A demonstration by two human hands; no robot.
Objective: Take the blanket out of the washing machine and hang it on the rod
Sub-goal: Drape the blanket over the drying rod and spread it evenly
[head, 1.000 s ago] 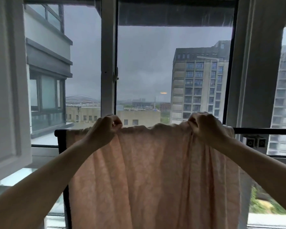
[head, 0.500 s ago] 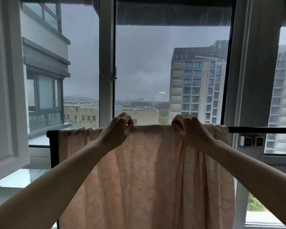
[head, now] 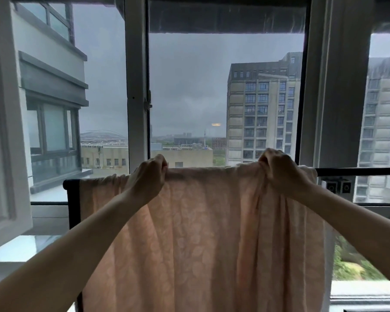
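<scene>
Both hands moved apart along the black metal rod [head: 358, 171], left hand [head: 148, 176] and right hand [head: 279, 171] pinching the peach patterned blanket [head: 200, 233] at its top fold, long axis left-right

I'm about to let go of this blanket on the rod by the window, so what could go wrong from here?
1. The blanket is bunched under the right hand, so it may dry unevenly unless spread toward the bare rod.
2. Both the left hand and the right pinch the top edge; if too little cloth hangs behind the rod, which I cannot see, it could slide off once each grip opens.
3. The sky looks stormy; if a window pane is open, rain might reach it.
</scene>
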